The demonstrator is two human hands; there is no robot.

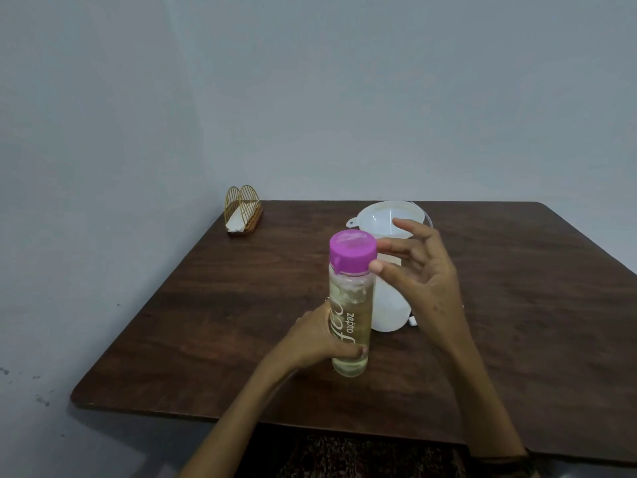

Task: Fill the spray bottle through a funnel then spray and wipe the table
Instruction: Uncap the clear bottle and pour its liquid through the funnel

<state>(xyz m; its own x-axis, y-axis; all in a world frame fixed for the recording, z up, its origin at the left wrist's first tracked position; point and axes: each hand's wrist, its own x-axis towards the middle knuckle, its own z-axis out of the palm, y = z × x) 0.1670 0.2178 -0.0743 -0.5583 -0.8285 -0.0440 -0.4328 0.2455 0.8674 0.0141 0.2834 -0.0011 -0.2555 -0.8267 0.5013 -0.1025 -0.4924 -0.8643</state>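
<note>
Pink cap tops the clear bottle, which the left hand grips low down. Right hand hovers with fingers spread, fingertips touching the cap. Bottle stands mid-table, nearer the front edge.

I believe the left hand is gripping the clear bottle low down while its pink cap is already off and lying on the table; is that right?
Not quite. The head view shows the pink cap still on the bottle, not lying on the table. The left hand does grip the bottle low down, and the right hand is open beside the cap.
</note>
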